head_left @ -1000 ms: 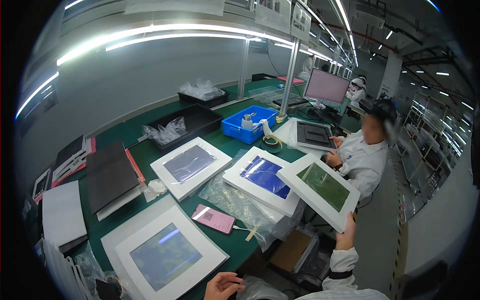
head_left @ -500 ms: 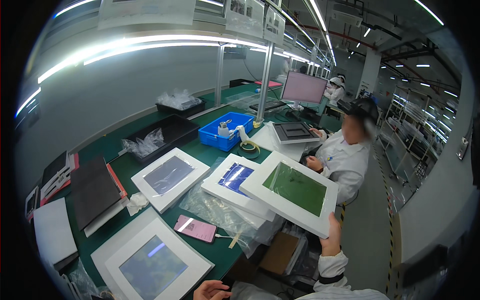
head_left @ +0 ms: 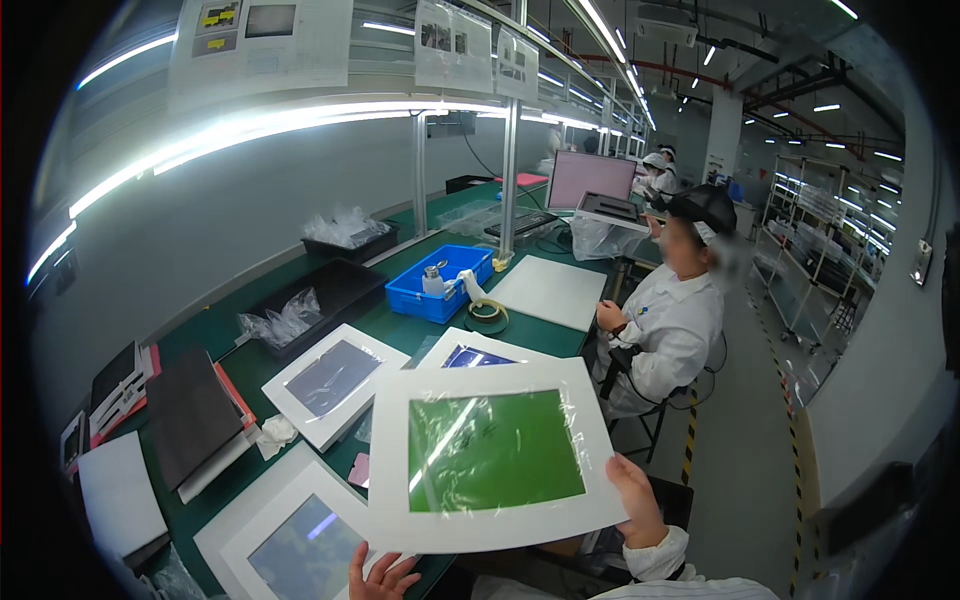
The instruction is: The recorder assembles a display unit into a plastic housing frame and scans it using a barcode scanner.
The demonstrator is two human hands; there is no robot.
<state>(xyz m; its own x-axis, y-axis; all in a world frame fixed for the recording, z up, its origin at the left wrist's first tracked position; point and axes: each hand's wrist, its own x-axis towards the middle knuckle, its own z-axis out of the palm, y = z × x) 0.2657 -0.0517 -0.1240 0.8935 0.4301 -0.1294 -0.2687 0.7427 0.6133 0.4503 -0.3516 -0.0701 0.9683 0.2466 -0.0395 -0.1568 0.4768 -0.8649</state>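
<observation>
My right hand [head_left: 641,502] grips the right edge of a white-framed panel [head_left: 598,420], its thumb on the front. Clear, wrinkled film covers the panel's green window [head_left: 500,450]. My left hand [head_left: 380,575] is at the panel's lower left corner with fingers apart; whether it touches the edge I cannot tell. Behind the raised panel, a second white frame with a blue window [head_left: 470,356] is partly hidden. On the table to the left lie a frame with a grey window [head_left: 332,376] and, nearer me, one with a pale blue-green window [head_left: 315,545].
A pink-screened phone [head_left: 359,470] is mostly covered by the held panel. Farther back are a blue bin [head_left: 437,300] with a bottle, tape rolls [head_left: 486,317], a black tray [head_left: 345,290] and a white board [head_left: 550,291]. Dark panels [head_left: 190,420] lie left. A seated co-worker [head_left: 665,320] is at right.
The green-windowed panel has moved left and nearer, turning more squarely toward me. My left hand has risen to its corner. The co-worker has lifted a dark-centred frame off the white board.
</observation>
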